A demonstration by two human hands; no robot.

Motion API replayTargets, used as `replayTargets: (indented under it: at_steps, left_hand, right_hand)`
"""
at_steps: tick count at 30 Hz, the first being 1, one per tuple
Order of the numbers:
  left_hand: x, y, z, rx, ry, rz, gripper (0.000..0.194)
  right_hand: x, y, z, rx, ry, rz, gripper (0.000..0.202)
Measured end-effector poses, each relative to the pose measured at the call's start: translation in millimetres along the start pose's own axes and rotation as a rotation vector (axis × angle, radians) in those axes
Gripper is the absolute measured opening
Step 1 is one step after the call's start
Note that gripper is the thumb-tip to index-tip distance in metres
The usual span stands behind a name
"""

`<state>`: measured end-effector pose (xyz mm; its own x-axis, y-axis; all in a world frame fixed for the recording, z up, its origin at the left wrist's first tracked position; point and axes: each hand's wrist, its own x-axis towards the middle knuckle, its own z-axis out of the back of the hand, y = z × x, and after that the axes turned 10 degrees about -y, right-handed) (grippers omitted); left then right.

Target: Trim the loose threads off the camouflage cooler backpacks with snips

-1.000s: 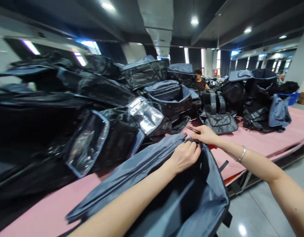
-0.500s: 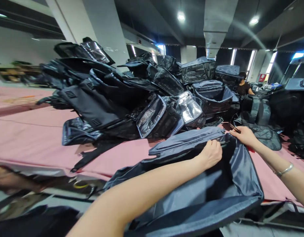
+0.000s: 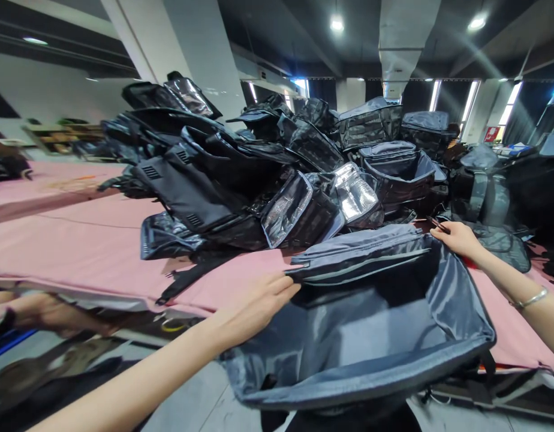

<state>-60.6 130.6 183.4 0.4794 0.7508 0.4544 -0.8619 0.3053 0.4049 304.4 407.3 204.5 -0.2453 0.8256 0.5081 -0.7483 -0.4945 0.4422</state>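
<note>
A large open bag [image 3: 371, 330] with shiny grey-blue lining tilts toward me over the table edge. My left hand [image 3: 270, 300] is closed, its fingers pinching the bag at the left end of the zipped inner pocket [image 3: 362, 264]. My right hand [image 3: 457, 241] is at the far right corner of the bag, its fingers closed round small dark thread snips [image 3: 440, 226] with slim points. Whether it also grips the bag's rim I cannot tell. A metal bracelet [image 3: 531, 298] circles my right wrist.
Black bags [image 3: 223, 168] lie heaped on the pink-covered table [image 3: 79, 234], some with silver lining. A loose strap [image 3: 191, 279] hangs near the front edge. Another person's arm [image 3: 56, 312] shows at lower left. Dark backpacks [image 3: 488, 186] stand at the right.
My left hand has moved left along the pocket from its right end to its left end. My right hand stays at the far right corner. The view has shifted slightly left.
</note>
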Motion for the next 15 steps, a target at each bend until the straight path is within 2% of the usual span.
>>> replayTargets:
  at_steps: [1, 3, 5, 11, 13, 15]
  left_hand:
    - [-3.5, 4.8, 1.8, -0.052, -0.061, 0.059, 0.034]
    - [-4.2, 10.9, 4.3, -0.125, -0.188, 0.272, 0.029]
    - [1.1, 14.8, 4.9, -0.230, -0.230, 0.493, 0.032]
    - [20.9, 34.3, -10.3, -0.650, 0.035, 0.978, 0.049]
    - [23.9, 40.9, -17.1, -0.809, 0.065, 1.088, 0.054]
    - [25.4, 44.2, -20.4, -0.927, 0.073, 1.160, 0.059]
  right_hand:
    - [0.6, -0.1, -0.8, -0.001, -0.009, 0.006, 0.027]
    - [1.5, 0.2, -2.0, -0.012, -0.022, 0.010, 0.028]
    - [1.9, 1.4, -2.3, -0.039, -0.026, 0.005, 0.028]
    - [-2.8, 8.7, 6.8, -0.159, 0.021, 0.015, 0.029]
    - [-6.8, 14.7, 12.2, -0.221, 0.004, 0.085, 0.027]
    - [-11.4, 24.7, 16.0, -0.245, -0.043, 0.224, 0.023]
